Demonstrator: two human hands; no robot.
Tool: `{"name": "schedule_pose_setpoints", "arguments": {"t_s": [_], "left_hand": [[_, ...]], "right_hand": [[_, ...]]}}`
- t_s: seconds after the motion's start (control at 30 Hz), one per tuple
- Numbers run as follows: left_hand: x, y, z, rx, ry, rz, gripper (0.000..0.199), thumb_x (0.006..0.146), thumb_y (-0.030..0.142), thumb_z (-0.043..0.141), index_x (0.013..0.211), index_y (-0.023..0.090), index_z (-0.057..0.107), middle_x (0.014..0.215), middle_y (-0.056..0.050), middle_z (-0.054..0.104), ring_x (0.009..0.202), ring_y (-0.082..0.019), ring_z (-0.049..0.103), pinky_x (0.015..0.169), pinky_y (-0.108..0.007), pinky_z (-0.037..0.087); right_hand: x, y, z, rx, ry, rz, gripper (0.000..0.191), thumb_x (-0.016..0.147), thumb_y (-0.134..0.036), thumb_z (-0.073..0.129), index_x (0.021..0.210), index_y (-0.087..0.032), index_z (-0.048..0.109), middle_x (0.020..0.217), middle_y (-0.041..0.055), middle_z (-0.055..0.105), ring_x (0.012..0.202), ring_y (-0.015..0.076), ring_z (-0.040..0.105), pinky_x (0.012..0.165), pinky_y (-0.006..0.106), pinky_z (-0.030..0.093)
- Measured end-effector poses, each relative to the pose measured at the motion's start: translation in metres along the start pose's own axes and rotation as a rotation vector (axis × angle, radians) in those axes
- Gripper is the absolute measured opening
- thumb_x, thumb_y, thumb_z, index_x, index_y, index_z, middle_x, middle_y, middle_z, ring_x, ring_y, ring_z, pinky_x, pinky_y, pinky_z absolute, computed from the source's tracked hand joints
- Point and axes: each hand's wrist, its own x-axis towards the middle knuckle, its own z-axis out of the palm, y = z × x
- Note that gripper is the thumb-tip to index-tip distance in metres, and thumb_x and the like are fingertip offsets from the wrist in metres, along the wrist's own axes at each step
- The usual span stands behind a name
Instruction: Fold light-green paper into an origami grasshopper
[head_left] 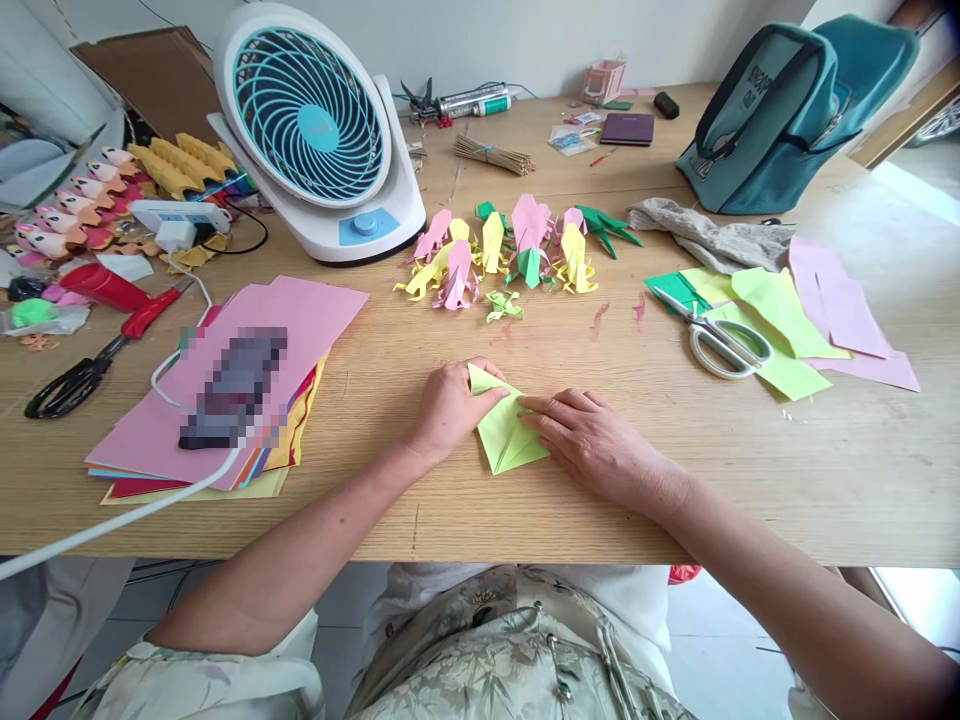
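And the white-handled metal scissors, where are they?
Head view, right side of the wooden table: the scissors lie partly over dark-green paper, beyond and right of the right hand.

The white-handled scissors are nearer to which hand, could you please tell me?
Right: the right hand touches the green paper, left of the scissors; the left hand is farther left.

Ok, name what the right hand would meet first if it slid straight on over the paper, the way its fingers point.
The left hand, probably its thumb, which rests on the green paper just ahead of the right hand, though depth is hard to judge here.
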Motion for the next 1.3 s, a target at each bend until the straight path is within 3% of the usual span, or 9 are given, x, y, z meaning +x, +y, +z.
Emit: {"name": "schedule_pose_setpoints", "arguments": {"t_s": [0.13,0.23,0.47,0.87,1.3], "left_hand": [[-0.007,-0.001,-0.005,0.013,0.045,0.151,0.011,0.088,0.027,0.065,0.085,0.021,0.074,0.088,-0.001,0.075,0.085,-0.017,0.065,0.079,-0.030,0.049],[-0.014,0.001,-0.010,0.106,0.063,0.297,0.017,0.094,0.028,0.059,0.093,0.021,0.075,0.091,-0.003,0.076,0.087,-0.019,0.063,0.080,-0.032,0.048],[-0.033,-0.001,-0.017,0.345,-0.043,0.620,0.026,0.099,0.023,0.052,0.118,0.017,0.068,0.112,-0.006,0.074,0.099,-0.020,0.061,0.089,-0.036,0.048],[-0.044,-0.007,-0.019,0.534,-0.041,0.794,0.029,0.098,0.013,0.046,0.119,0.014,0.066,0.123,-0.010,0.070,0.104,-0.021,0.062,0.085,-0.036,0.048],[-0.050,-0.008,-0.017,0.586,-0.043,0.892,0.026,0.097,0.013,0.049,0.115,0.015,0.067,0.123,-0.011,0.070,0.110,-0.022,0.063,0.085,-0.038,0.049]], "right_hand": [[0.000,-0.001,0.000,-0.013,-0.009,0.013,0.028,0.100,-0.021,0.044,0.121,-0.013,0.061,0.141,0.0128,0.057,0.101,0.0269,0.053,0.084,0.042,0.047],[-0.001,-0.001,0.001,-0.020,-0.010,0.013,0.029,0.100,-0.021,0.044,0.122,-0.012,0.061,0.141,0.0123,0.057,0.101,0.0269,0.053,0.083,0.042,0.047],[-0.001,-0.001,-0.002,-0.030,-0.012,0.000,0.033,0.099,-0.020,0.045,0.128,-0.012,0.060,0.141,0.0127,0.057,0.102,0.0271,0.055,0.085,0.043,0.048],[-0.005,-0.002,-0.001,0.017,0.036,-0.012,0.037,0.099,-0.014,0.041,0.131,-0.012,0.059,0.124,0.0163,0.062,0.104,0.0267,0.060,0.089,0.043,0.055],[-0.008,-0.004,0.001,0.080,0.078,0.034,0.041,0.097,-0.010,0.042,0.135,-0.012,0.057,0.130,0.0183,0.061,0.107,0.0275,0.061,0.091,0.047,0.057]]}}
